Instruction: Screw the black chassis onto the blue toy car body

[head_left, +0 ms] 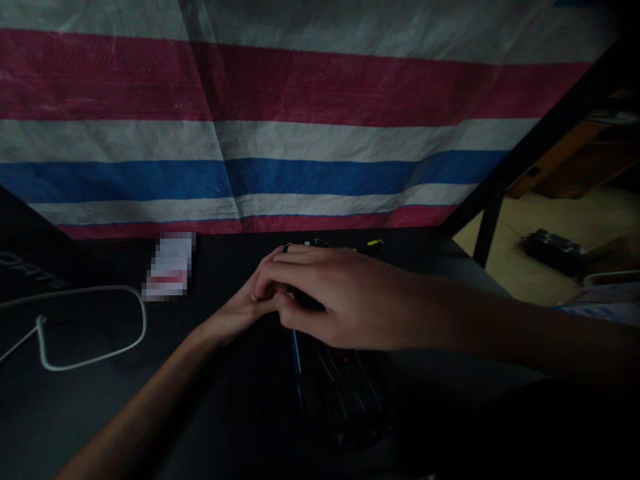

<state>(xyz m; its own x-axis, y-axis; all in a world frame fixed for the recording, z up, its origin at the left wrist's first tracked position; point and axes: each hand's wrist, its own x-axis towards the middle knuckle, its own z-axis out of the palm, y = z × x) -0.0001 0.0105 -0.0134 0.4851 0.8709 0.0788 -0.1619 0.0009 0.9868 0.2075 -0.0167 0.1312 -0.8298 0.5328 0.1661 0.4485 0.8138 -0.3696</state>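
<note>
A long black object (345,400) with a blue edge and a small red spot lies on the dark table, its details lost in the gloom; it looks like a toy car. My right hand (325,287) arches over its far end, fingers bent and closed against my left hand. From the left, my left hand (255,290) meets the same end, its fingers mostly hidden behind the right ones. Whatever small part may be between the fingers is covered. Just behind my hands lies a thin yellow-and-black tool (374,245).
A blurred-out white and red packet (169,267) lies on the table (210,373) at left, near a looped white cable (95,363). Behind hangs a striped woven plastic sheet (310,180). Right of the table, a black object (553,252) sits on the floor (520,227).
</note>
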